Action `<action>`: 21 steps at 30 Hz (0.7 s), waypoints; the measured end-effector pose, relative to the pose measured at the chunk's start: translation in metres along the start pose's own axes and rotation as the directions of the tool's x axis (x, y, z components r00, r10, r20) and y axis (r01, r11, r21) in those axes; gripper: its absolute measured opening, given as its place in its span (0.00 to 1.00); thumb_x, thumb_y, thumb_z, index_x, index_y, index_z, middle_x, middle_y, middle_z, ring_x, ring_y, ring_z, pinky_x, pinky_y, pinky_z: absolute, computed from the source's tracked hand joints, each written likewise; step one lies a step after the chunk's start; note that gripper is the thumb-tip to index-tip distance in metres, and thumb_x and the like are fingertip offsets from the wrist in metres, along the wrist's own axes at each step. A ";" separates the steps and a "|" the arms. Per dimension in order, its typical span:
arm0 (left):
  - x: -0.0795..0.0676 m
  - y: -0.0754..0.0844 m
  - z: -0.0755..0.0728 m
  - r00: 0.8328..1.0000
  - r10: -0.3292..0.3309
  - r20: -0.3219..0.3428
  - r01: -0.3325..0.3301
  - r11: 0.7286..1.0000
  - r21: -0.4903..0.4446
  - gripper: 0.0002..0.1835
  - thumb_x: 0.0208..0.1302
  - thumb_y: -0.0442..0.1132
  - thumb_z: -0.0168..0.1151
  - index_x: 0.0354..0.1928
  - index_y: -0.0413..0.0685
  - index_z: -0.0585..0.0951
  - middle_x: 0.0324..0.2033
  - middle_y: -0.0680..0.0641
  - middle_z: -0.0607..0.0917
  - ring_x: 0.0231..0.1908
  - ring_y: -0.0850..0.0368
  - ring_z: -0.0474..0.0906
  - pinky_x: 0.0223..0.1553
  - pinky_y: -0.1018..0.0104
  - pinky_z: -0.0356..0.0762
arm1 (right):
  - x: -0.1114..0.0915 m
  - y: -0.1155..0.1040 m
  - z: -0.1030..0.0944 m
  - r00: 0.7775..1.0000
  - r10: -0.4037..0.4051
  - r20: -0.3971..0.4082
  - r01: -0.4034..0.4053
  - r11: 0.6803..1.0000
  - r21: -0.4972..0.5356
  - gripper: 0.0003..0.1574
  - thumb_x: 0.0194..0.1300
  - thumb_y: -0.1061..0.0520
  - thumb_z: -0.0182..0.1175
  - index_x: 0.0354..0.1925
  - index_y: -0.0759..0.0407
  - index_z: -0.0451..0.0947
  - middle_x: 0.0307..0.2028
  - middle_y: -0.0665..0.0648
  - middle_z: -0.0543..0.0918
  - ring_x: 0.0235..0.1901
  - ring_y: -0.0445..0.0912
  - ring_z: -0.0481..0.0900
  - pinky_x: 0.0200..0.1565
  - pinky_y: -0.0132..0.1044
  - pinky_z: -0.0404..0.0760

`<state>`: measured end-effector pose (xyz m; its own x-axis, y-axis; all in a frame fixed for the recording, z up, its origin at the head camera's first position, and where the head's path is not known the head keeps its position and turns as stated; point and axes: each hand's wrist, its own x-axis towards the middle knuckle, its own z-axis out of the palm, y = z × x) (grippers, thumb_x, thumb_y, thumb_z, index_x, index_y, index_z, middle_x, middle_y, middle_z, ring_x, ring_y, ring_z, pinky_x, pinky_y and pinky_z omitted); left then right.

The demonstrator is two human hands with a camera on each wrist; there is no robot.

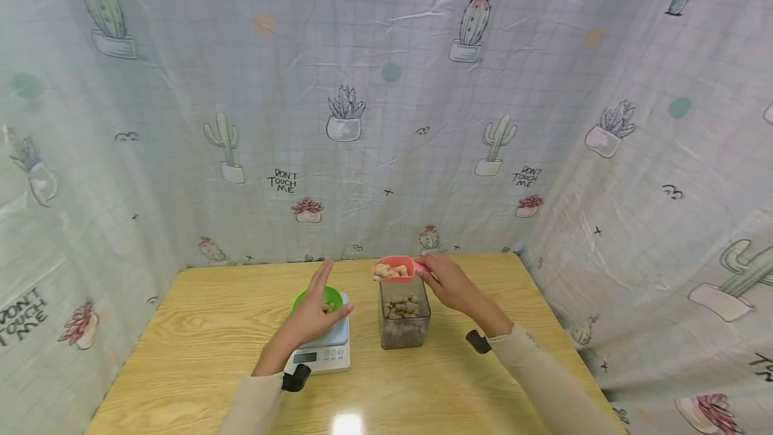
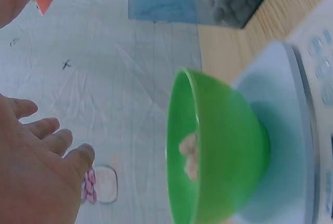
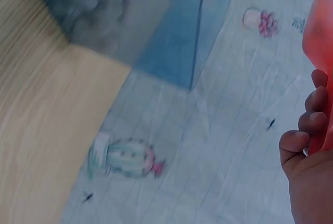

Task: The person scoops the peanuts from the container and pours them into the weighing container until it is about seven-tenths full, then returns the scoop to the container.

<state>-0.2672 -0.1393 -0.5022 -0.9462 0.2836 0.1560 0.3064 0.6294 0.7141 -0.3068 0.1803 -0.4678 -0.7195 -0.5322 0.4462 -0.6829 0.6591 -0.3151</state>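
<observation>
My right hand (image 1: 445,282) grips the handle of a red scoop (image 1: 413,262), which is loaded with peanuts in their shells (image 1: 391,272). The scoop is held above a clear, tinted square container (image 1: 403,335) partly filled with more peanuts. In the right wrist view my fingers curl round the scoop's handle (image 3: 323,125). My left hand (image 1: 311,317) hovers with fingers extended beside and above a green bowl (image 2: 229,146), holding nothing. A few peanuts (image 2: 190,155) lie in the bowl, which stands on a white kitchen scale (image 1: 323,358). The scale's digits are too small to read.
All of this stands on a light wooden table (image 1: 229,327), with the container to the right of the scale. A cactus-print curtain (image 1: 374,173) hangs behind the table and along its sides. Dark wrist cameras (image 1: 296,378) are strapped to both wrists.
</observation>
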 end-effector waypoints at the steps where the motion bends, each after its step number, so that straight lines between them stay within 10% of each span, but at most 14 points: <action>1: -0.002 -0.003 -0.002 1.000 -0.004 -0.004 0.004 1.000 0.012 0.52 0.55 0.66 0.59 0.71 0.73 0.35 0.74 0.50 0.41 0.68 0.37 0.58 0.57 0.37 0.66 | 0.002 -0.003 0.003 1.000 -0.011 0.005 0.011 1.000 -0.005 0.13 0.70 0.52 0.49 0.48 0.53 0.75 0.35 0.47 0.77 0.33 0.38 0.69 0.35 0.33 0.70; 14: -0.020 -0.030 -0.012 0.999 -0.050 -0.019 0.050 0.999 0.015 0.55 0.53 0.62 0.63 0.72 0.72 0.36 0.74 0.48 0.41 0.68 0.34 0.53 0.55 0.32 0.64 | 0.028 -0.042 0.031 0.994 -0.094 0.055 0.096 0.995 -0.030 0.13 0.69 0.54 0.51 0.47 0.56 0.76 0.37 0.50 0.80 0.37 0.42 0.75 0.40 0.36 0.75; 21: -0.025 -0.053 -0.016 0.996 -0.091 0.008 0.090 0.996 0.014 0.58 0.50 0.61 0.66 0.73 0.63 0.37 0.74 0.44 0.42 0.68 0.31 0.54 0.56 0.33 0.64 | 0.039 -0.050 0.053 0.992 -0.010 0.126 0.016 0.999 -0.047 0.15 0.70 0.51 0.49 0.49 0.55 0.76 0.41 0.52 0.81 0.43 0.44 0.77 0.46 0.38 0.77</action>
<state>-0.2616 -0.1914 -0.5334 -0.9691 0.2315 0.0850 0.2210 0.6623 0.7159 -0.3070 0.0984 -0.4790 -0.7230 -0.6011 0.3405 -0.6874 0.6750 -0.2680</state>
